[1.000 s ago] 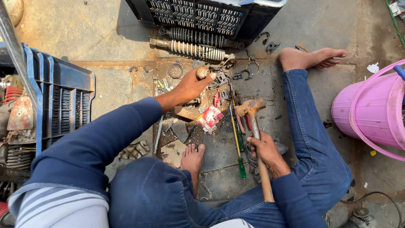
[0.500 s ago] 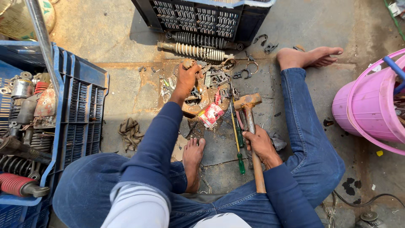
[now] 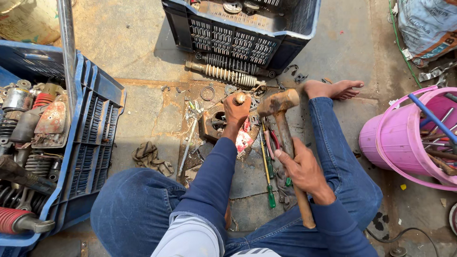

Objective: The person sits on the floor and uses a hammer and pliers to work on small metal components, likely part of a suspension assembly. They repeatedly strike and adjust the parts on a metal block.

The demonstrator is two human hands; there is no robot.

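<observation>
Since a second ago we raise the hammer (image 3: 285, 128) gripped in our right hand (image 3: 301, 167); our left hand (image 3: 236, 110) clamps a small metal part (image 3: 239, 98).

Pink bucket (image 3: 388, 143), blue crates (image 3: 102, 104), rusty-headed hammer (image 3: 285, 128), green-handled screwdrivers (image 3: 270, 192).

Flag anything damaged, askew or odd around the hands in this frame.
The wooden-handled hammer in the right hand has a rusty, battered head. The person's bare foot lies beside the loose metal scraps. A dirty rag lies crumpled on the stained concrete floor.
</observation>
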